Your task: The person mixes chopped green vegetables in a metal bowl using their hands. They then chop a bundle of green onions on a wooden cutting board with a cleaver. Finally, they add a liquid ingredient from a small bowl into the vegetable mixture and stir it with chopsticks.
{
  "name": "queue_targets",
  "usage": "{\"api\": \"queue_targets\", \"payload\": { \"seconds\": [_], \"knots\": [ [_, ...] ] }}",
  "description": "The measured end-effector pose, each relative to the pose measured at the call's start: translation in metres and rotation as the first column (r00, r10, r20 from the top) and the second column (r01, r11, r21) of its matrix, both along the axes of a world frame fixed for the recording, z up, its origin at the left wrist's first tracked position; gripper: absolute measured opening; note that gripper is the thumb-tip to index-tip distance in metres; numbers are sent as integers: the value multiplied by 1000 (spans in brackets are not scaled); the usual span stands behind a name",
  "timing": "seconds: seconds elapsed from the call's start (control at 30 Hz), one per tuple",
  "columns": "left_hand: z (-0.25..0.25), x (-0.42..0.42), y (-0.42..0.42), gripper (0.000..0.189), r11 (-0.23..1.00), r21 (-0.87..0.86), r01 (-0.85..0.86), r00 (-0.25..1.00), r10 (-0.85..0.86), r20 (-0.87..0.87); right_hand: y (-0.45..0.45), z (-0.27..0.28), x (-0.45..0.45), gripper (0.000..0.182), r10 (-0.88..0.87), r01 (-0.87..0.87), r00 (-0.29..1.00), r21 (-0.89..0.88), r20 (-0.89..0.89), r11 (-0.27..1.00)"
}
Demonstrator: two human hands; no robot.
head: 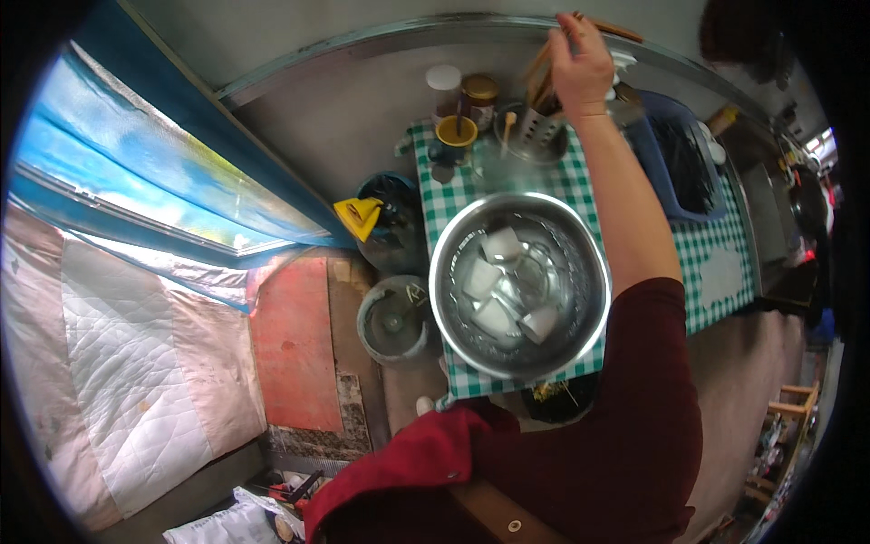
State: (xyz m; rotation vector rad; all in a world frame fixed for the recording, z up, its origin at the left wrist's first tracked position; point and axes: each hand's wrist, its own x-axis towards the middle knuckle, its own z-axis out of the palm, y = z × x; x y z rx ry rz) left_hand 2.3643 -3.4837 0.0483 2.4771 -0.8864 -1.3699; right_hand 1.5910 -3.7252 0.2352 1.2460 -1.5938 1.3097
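Note:
My right hand (583, 68) is raised at the top of the view, fingers bent, above a perforated metal utensil holder (542, 130) with wooden sticks in it. A thin wooden piece (620, 31) shows beside the fingers; whether they grip it cannot be told. My left hand is out of view. Before me, a large stainless steel bowl (440, 326) rests on a green-and-white checked tablecloth (469, 389). Several white, blocky pieces (496, 318) lie in clear liquid in the bowl.
Behind the bowl stand a yellow-rimmed cup (455, 131), a white-lidded jar (443, 80) and a gold-lidded jar (480, 87). A blue plastic bin (707, 212) holds dark items at the right. Two buckets, one with a yellow cloth (358, 216), stand left of the table.

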Motion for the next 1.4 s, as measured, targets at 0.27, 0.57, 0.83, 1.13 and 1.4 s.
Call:
{"api": "queue_targets", "payload": {
  "seconds": [0.27, 0.57, 0.83, 1.13, 1.4],
  "knots": [
    [-57, -1, -74, 39, 907, -59, 416, 901, -420, -104, 304, 39, 105, 18, 277, -282, 736, -92, 618, 955],
    [-80, -204, -137, 36, 383, -193, 903, 374, -924, -80, 647, -184, 363, 12, -371, 536, -35, 331, 928, 777],
    [-101, -381, 100, 32, -91, -90, 992, -98, -993, -66, 877, -231, 426, 22, -480, -150, 85, 488, 873, 860],
    [-126, -549, 392, 29, -491, 67, 869, -491, -871, -21, 1144, -247, 388, 34, -814, -149, -187, 803, 551, 577],
    [-205, -747, 633, 26, -677, 271, 684, -719, -689, 92, 1435, -261, 249, 51, -624, 303, -561, 836, 544, 457]
  ]
}}
